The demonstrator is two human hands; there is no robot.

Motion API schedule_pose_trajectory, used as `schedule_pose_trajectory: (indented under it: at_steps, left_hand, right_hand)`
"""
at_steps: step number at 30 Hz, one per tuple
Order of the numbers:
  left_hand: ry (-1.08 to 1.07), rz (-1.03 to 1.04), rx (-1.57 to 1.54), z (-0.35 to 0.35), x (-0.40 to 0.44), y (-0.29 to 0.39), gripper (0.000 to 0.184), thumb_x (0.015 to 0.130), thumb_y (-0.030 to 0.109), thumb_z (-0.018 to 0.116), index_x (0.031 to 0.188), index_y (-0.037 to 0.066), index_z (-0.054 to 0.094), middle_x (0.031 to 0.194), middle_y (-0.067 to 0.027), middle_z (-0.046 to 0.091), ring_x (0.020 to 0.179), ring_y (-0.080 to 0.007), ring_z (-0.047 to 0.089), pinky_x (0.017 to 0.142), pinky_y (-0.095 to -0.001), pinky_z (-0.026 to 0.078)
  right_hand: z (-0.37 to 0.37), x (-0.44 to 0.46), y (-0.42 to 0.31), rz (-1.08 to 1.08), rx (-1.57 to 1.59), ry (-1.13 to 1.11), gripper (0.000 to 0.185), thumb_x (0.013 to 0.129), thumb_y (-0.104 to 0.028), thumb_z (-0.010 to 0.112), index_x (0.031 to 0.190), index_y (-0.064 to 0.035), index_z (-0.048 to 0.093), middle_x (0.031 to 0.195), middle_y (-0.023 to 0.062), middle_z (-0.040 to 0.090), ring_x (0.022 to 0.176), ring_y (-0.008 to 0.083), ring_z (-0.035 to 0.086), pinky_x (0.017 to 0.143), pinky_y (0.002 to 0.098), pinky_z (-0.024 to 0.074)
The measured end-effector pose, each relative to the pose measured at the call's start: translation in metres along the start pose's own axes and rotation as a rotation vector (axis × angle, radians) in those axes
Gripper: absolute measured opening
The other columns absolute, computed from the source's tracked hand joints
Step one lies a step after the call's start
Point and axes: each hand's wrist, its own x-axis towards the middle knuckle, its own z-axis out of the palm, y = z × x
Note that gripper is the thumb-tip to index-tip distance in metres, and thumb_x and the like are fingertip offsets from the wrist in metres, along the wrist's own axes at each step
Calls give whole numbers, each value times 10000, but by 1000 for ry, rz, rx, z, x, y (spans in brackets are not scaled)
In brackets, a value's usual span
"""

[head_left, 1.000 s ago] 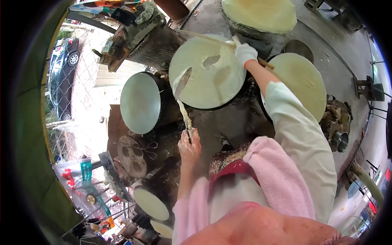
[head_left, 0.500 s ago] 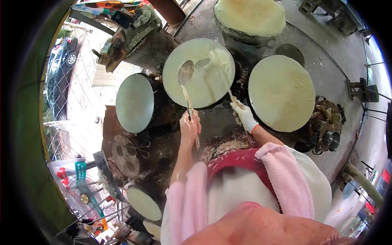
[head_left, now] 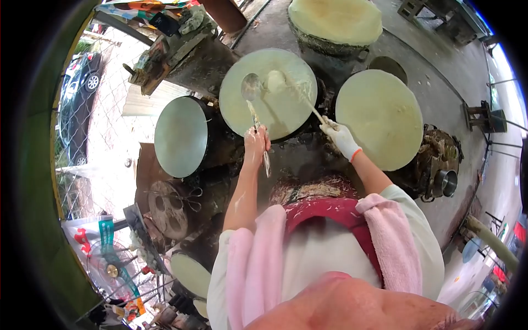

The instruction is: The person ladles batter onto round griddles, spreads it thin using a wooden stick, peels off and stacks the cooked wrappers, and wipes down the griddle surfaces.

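Note:
My left hand, bare and smeared with batter, is closed round the handle of a metal ladle. The ladle's round bowl is over the pale batter sheet on the middle griddle. My right hand, in a white glove with an orange cuff, grips a batter-coated stick. The far end of the stick lies over the same sheet, its tip partly blurred. Near the ladle bowl a whitish blob shows on the sheet.
To the right is a griddle with a pale sheet, to the left a smooth round griddle. Another covered griddle stands beyond. A metal pot is at the right, scissors and a holed lid at the lower left.
My right hand has come back from the far right edge of the middle griddle and now holds the stick nearer me. My left hand and the ladle have moved slightly forward; the ladle bowl is turned flatter.

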Motion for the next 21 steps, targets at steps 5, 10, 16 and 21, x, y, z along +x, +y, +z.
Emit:
schedule_pose_trajectory:
  at_steps: [5,10,16,21]
  left_hand:
    - [-69,30,-59,-15,46,-3,177,937,143,510,855,-13,529,614,-41,475,419,-146,434,394,-295,314]
    - [-142,-9,-128,-23,76,7,181,939,140,514,857,-21,528,626,-46,481,443,-144,441,408,-285,336]
    - [-159,-220,-372,-25,75,2,120,954,82,489,886,-16,504,695,-65,501,520,-134,460,411,-262,362]
    - [-148,-311,-631,-25,61,0,37,938,9,480,924,-18,459,774,-89,493,581,-139,453,443,-259,381]
  right_hand:
    - [34,-30,-2,-93,-186,-6,550,932,-224,641,1405,3,473,1088,53,621,878,82,555,767,224,448]
    - [47,-48,53,-254,-86,305,546,921,-223,671,1359,54,497,1279,120,590,1128,121,553,964,243,423]
    - [137,-76,13,161,234,103,439,909,-289,688,1320,-168,594,694,-83,497,494,26,386,433,205,303]
    - [123,-52,30,104,97,178,372,922,-308,667,1280,-225,608,629,-72,474,398,48,342,370,216,272]
